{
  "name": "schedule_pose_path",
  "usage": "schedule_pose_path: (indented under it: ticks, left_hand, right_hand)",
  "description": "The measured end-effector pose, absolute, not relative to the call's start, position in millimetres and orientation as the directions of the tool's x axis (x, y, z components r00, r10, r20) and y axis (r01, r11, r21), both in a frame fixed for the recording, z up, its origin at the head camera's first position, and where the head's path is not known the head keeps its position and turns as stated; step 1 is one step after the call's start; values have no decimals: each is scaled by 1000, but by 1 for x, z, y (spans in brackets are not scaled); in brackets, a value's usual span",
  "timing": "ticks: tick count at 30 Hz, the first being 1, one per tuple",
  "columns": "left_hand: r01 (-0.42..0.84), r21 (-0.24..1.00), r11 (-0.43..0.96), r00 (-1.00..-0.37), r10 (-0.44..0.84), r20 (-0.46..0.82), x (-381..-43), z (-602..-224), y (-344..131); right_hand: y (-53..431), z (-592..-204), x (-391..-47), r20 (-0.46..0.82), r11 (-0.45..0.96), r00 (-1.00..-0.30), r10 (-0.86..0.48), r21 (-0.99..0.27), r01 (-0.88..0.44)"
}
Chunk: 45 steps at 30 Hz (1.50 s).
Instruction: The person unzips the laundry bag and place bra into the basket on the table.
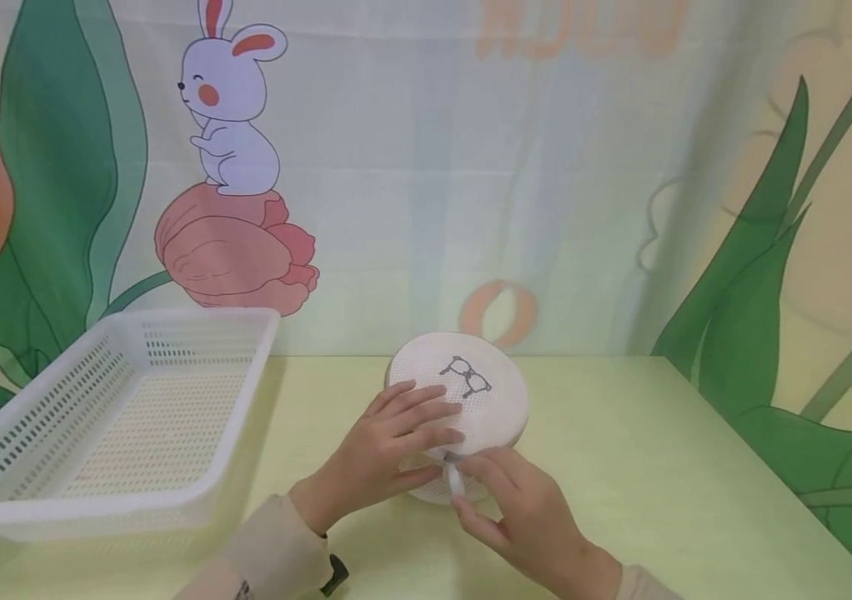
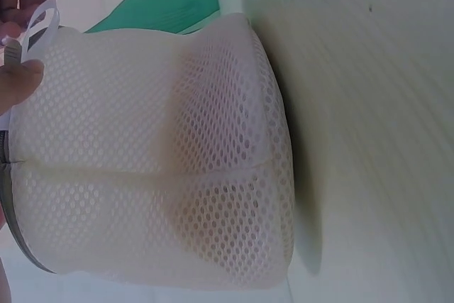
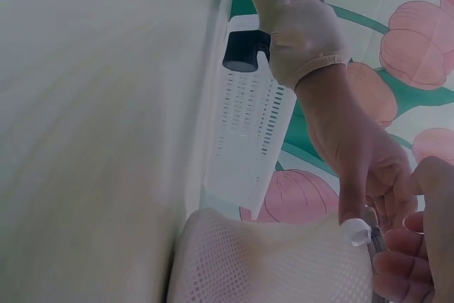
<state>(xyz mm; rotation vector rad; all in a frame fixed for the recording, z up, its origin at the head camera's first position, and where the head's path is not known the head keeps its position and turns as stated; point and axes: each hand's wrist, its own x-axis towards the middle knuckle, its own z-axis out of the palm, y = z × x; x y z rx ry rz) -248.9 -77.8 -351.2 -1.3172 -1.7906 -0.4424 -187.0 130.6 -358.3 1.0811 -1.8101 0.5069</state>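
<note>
A round white mesh laundry bag (image 1: 504,392) stands on the table, a glasses print on its lid and a grey zip (image 2: 14,225) round the rim. My left hand (image 1: 396,442) lies with fingers spread over the lid, its thumb below the rim beside a small white loop (image 1: 454,479). In the right wrist view that thumb presses on the white loop (image 3: 357,232). My right hand (image 1: 527,512) has its thumb and index finger at the loop and the zip, at the bag's near side. Its exact hold on them is hard to see.
A white slotted plastic basket (image 1: 208,492) stands on the left of the pale green table (image 1: 644,483). Behind the table hangs a cloth backdrop (image 1: 388,125) printed with a rabbit, tulips and leaves. Something black (image 1: 334,575) sits at the left wrist.
</note>
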Motion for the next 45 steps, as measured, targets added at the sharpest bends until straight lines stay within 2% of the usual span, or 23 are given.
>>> schedule_pose_path:
  ticks: [10, 27, 35, 45]
  left_hand:
    - [895, -212, 393, -63, 580, 812, -249, -351, -72]
    - [800, -265, 539, -68, 519, 852, -243, -360, -61]
    - [779, -283, 560, -60, 516, 855, -240, -364, -57]
    - [768, -301, 565, -45, 516, 855, -239, -364, -55]
  right_hand:
    - [131, -365, -189, 871, 575, -225, -437, 78, -815]
    - [132, -372, -193, 867, 635, -342, -363, -38, -772]
    - [131, -373, -193, 874, 691, -353, -335, -27, -722]
    - [130, -375, -194, 875, 680, -359, -324, -48, -732]
